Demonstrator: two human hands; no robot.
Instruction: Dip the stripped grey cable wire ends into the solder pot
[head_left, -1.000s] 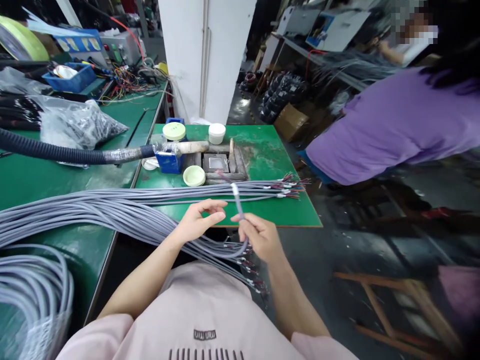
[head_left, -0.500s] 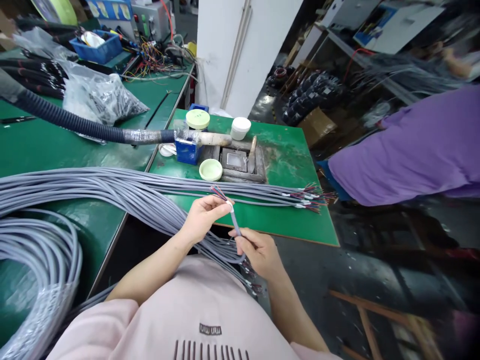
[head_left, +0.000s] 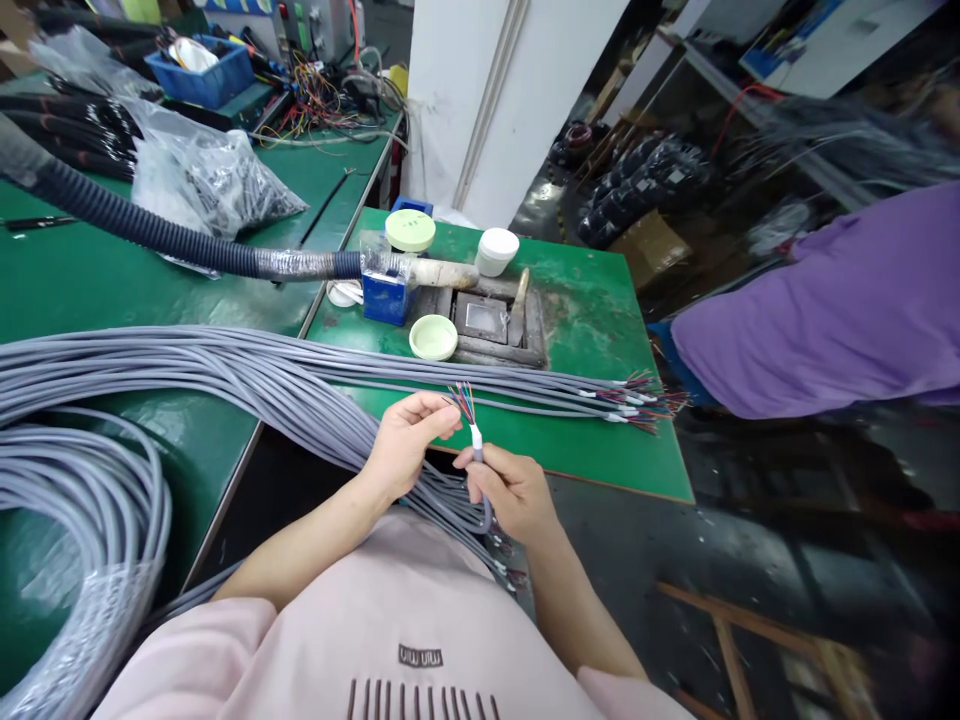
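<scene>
Since a second ago, both hands are drawing together: right hand (head_left: 510,490) is pinching the grey cable (head_left: 480,462) upright near the worktop (head_left: 577,445) edge, presenting its end, while left hand (head_left: 409,440) fingertips are closing on the coloured wires (head_left: 463,400), fanning them apart, probably for sorting.

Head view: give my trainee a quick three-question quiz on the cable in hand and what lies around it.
1. True or false: the right hand grips the grey cable below its stripped end.
2. What do the left hand's fingertips touch? A) coloured wires B) white jar C) black hose
3. The stripped ends of the cable bundle on the green table point toward which side of the picture?

Key: 1 true; 2 A; 3 right.
</scene>
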